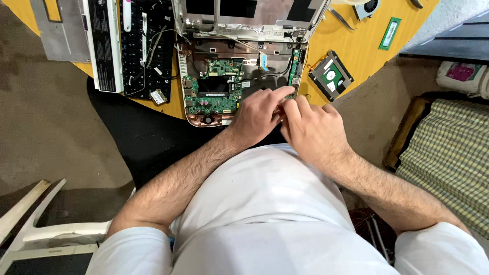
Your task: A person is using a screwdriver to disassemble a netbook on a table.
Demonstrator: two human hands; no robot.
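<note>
An opened laptop base (204, 119) lies at the near edge of a yellow round table (351, 46), its green circuit board (214, 94) exposed. My left hand (260, 114) rests on the base's right part, index finger stretched toward a narrow green board (295, 66) at the right edge. My right hand (310, 125) sits beside it, fingers bent and touching the left hand's fingers over the base's front right corner. What the fingertips pinch is hidden. The laptop's lid (249, 18) lies open behind.
A detached black keyboard (145, 46) and a grey panel (56, 28) lie at the left. A hard drive (331, 76), a memory stick (389, 33), tweezers (340, 19) and a small fan (368, 7) lie at the right. A white chair (35, 229) stands lower left, a checked cushion (448, 153) right.
</note>
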